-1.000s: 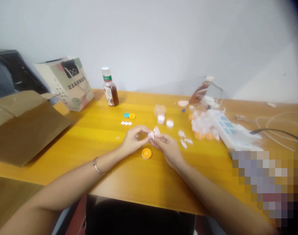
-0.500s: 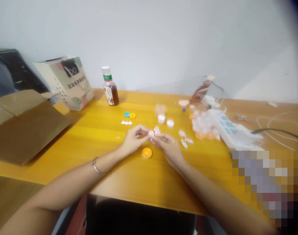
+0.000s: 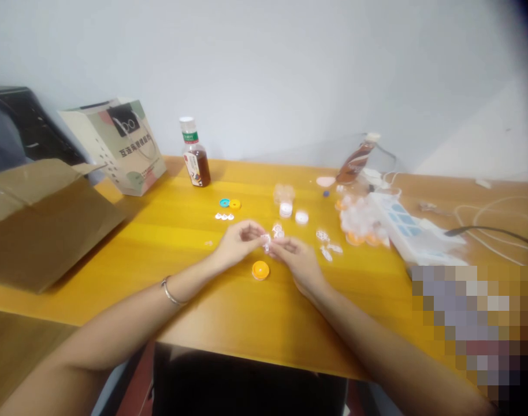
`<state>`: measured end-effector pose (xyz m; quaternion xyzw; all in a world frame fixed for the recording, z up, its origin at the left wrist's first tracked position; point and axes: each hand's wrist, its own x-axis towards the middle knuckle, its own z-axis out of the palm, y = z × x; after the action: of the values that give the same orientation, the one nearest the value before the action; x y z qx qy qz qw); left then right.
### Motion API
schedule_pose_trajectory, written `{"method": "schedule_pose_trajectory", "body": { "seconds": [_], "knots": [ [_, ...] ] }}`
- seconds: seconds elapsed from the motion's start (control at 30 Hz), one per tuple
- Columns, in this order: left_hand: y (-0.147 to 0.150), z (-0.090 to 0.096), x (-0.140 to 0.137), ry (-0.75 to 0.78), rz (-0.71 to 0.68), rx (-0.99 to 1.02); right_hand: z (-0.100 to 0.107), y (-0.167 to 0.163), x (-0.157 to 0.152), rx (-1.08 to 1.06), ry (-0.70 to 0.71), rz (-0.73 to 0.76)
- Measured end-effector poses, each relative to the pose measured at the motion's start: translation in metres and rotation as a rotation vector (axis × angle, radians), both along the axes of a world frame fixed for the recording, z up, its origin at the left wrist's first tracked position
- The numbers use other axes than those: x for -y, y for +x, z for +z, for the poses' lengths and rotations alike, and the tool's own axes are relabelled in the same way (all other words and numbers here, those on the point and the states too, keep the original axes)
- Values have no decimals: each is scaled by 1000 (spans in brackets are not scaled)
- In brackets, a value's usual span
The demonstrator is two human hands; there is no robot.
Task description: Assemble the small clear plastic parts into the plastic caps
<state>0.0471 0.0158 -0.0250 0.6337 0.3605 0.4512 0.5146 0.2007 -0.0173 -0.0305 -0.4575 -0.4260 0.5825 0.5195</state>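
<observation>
Between the fingertips of my left hand (image 3: 239, 245) and my right hand (image 3: 299, 263) is a small white plastic piece with cut-out holes (image 3: 266, 242). Both hands pinch it just above the table. Right behind it lie similar white openwork pieces (image 3: 278, 231), partly covered by my fingers. An orange round cap (image 3: 260, 270) lies on the table below my hands, its hollow side up. To the right of my right hand are several flat white pieces (image 3: 327, 253). White round discs (image 3: 285, 210) sit farther back.
A blue ring (image 3: 225, 203) and a yellow ring (image 3: 235, 204) lie behind small white discs (image 3: 225, 217). Orange-and-white capsules (image 3: 363, 219) are heaped at right beside a white tray (image 3: 398, 222). Two drink bottles, a left one (image 3: 196, 159) and a right one (image 3: 356, 162), stand behind. A cardboard box (image 3: 47, 225) and paper bag (image 3: 129, 150) are left.
The small white piece has tilted and shifted slightly left between my fingertips. Both hands stay in nearly the same place, and the things on the table have not moved.
</observation>
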Motion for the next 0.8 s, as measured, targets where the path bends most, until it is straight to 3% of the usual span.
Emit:
{"method": "schedule_pose_trajectory", "body": {
  "seconds": [0.2,0.37,0.47,0.63,0.8],
  "knots": [
    [-3,5,-1,17,-12,-73,9,7,-4,169,80,95],
    [-15,11,-6,104,-51,-175,17,14,2,673,362,324],
    [-20,17,-6,160,-130,-232,9,13,4,811,507,443],
    [-22,20,-2,206,-278,-367,-8,11,-4,900,545,362],
    [-18,15,1,293,-272,-430,-13,11,-9,917,568,323]
  ]
}}
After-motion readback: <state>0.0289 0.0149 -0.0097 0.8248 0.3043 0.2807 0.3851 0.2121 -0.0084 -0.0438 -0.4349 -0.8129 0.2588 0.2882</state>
